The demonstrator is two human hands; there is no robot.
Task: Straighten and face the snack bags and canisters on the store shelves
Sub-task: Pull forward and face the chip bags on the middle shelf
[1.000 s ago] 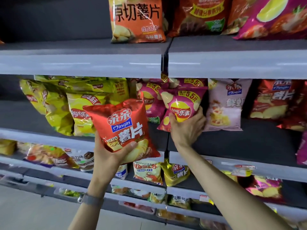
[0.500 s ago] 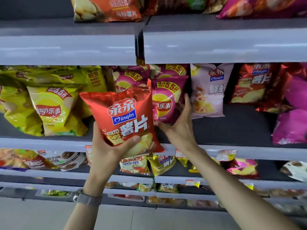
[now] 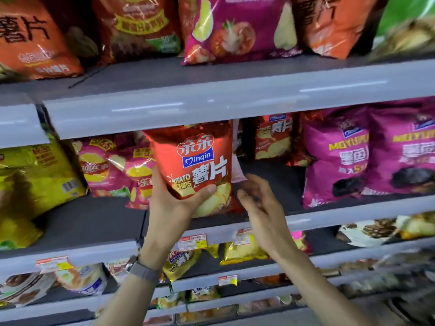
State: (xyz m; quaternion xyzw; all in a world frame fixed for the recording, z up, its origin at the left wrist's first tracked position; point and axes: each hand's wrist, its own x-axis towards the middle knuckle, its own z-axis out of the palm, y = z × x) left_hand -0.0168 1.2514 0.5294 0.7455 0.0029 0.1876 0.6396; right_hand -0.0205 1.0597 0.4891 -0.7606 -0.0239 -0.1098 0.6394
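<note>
Item: red bag of potato chips, white and blue logo on the front, printed face toward the camera, upright with a slight lean. Position: at the front of the middle shelf, near the centre of the view, its top edge just under the lip of the upper shelf. Whether its base rests on the shelf cannot be told.

Left hand: grips the red bag at its lower left corner, thumb laid across the front, fingers wrapped behind. Watch on the wrist.

Right hand: blurred, palm turned toward the bag, fingers loosely spread, holding nothing. It sits just beside the bag's lower right edge; contact cannot be told.

Middle shelf, left to right:
- yellow bags, leaning, far left
- pink bags, tilted and overlapping, just left of the red bag
- pale bag, mostly hidden behind the red bag
- red bags of the same brand, upright, set back
- purple bags, two side by side, upright, at the right

Upper shelf: orange bag at left, magenta bag with tomato picture at centre, others between and beyond.

Below: price tags on the shelf edge; gold bag on the next shelf down.
</note>
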